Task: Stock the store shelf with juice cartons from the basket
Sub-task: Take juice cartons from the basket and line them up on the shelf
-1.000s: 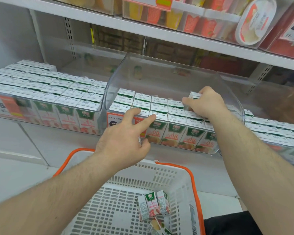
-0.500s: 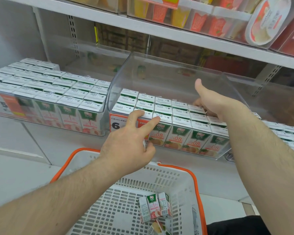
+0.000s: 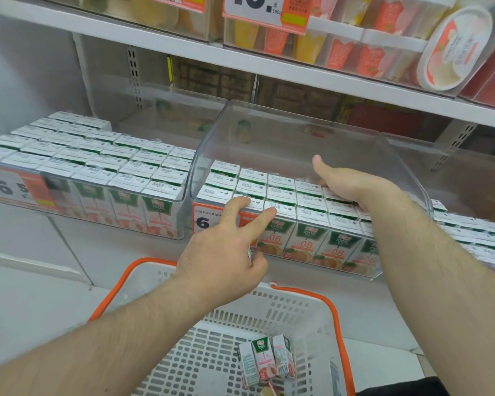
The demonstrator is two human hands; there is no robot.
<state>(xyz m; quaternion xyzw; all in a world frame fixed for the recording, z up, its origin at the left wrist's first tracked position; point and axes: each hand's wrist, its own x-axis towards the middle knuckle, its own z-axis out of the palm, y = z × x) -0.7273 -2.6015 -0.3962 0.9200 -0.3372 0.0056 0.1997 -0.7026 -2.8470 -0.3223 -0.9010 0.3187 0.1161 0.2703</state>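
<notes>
A clear plastic bin [image 3: 297,121] on the shelf holds rows of small green-and-white juice cartons [image 3: 280,192]. My left hand [image 3: 226,252] is at the bin's front: thumb and forefinger lie straight on the tops of the front cartons, and the other fingers are curled against the front wall. My right hand [image 3: 343,184] reaches inside the bin and lies flat, palm down, on the cartons at the back right, thumb raised. Below, a white basket with an orange rim [image 3: 306,295] holds a wrapped pack of juice cartons [image 3: 265,361].
A second clear bin [image 3: 180,178] full of cartons stands to the left, with price tags on its front. More cartons [image 3: 475,232] sit to the right. The upper shelf [image 3: 240,61] hangs low over the bins and carries other packaged goods.
My right hand has let go of a carton it set at the back right and now lies flat on the rows. My left hand has stayed at the bin's front.
</notes>
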